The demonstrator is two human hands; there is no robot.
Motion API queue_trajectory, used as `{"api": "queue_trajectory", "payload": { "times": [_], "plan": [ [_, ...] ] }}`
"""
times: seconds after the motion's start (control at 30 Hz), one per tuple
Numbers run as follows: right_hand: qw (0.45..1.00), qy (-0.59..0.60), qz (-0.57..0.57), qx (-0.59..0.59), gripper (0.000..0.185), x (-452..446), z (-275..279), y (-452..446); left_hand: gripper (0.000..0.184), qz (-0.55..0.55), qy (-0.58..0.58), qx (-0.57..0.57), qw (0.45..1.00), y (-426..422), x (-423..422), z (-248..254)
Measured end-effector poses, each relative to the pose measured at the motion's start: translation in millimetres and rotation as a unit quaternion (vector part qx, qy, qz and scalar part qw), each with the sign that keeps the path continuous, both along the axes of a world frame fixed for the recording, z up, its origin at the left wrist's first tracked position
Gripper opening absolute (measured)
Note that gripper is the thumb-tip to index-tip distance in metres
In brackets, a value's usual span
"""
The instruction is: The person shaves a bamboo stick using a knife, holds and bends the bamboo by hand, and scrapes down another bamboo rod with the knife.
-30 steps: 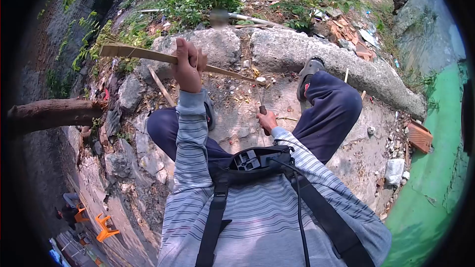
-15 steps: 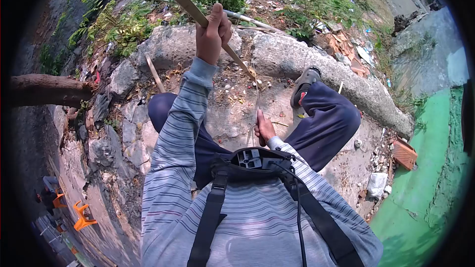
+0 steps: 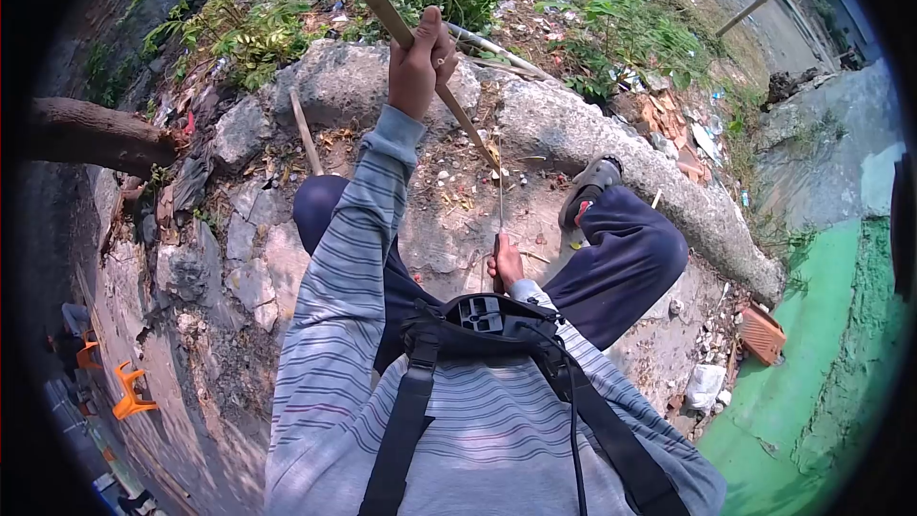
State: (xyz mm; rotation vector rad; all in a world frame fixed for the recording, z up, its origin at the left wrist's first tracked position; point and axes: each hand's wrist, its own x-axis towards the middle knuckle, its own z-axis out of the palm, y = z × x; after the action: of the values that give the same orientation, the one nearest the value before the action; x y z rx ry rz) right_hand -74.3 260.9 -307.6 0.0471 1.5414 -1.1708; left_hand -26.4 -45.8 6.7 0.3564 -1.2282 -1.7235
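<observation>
A long flat strip, like split bamboo [image 3: 374, 2], runs from the top edge down to the ground between my feet. My left hand [image 3: 418, 65] is closed around its middle, thumb up. Close to my waist, my right hand [image 3: 506, 264] grips the dark handle of a knife [image 3: 501, 199], whose thin blade points away from me. The blade's tip is at or beside the lower end of the strip; whether they touch I cannot tell. Small pale scraps [image 3: 458, 193] lie on the ground around that end.
A rough concrete kerb [image 3: 592, 134] curves beyond my shoes [image 3: 590, 193]. A stick [image 3: 305, 132] leans at the left, near a thick trunk [image 3: 105, 134]. Orange stools [image 3: 132, 392] stand at lower left. At right are a terracotta block [image 3: 762, 334], a white bag [image 3: 705, 386] and a green surface [image 3: 802, 363].
From slanting low to the left, the strip has swung up steeper, my left hand rising with it. My right hand and the knife have shifted slightly towards my body. The view has turned somewhat.
</observation>
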Motion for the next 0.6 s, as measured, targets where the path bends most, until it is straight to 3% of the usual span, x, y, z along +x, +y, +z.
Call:
{"api": "queue_trajectory", "payload": {
  "times": [0.2, 0.37, 0.47, 0.6],
  "plan": [
    [0.995, -0.036, 0.02, -0.091, 0.06, 2, 18, 1, 0.053, 0.0, -0.005, 0.0, 1.0, 2, 5, -2],
    [0.999, -0.04, 0.034, -0.005, 0.062, -1, 14, 4, 0.054, -0.001, -0.005, 0.013, 1.0, 0, 11, -3],
    [0.996, -0.066, 0.0, 0.057, 0.061, -7, -24, 9, 0.056, 0.006, -0.015, 0.017, 1.0, 7, 8, -1],
    [0.996, -0.062, -0.019, 0.057, 0.057, -6, -16, 4, 0.055, -0.017, -0.014, 0.005, 1.0, 9, 13, 2]
  ]
}}
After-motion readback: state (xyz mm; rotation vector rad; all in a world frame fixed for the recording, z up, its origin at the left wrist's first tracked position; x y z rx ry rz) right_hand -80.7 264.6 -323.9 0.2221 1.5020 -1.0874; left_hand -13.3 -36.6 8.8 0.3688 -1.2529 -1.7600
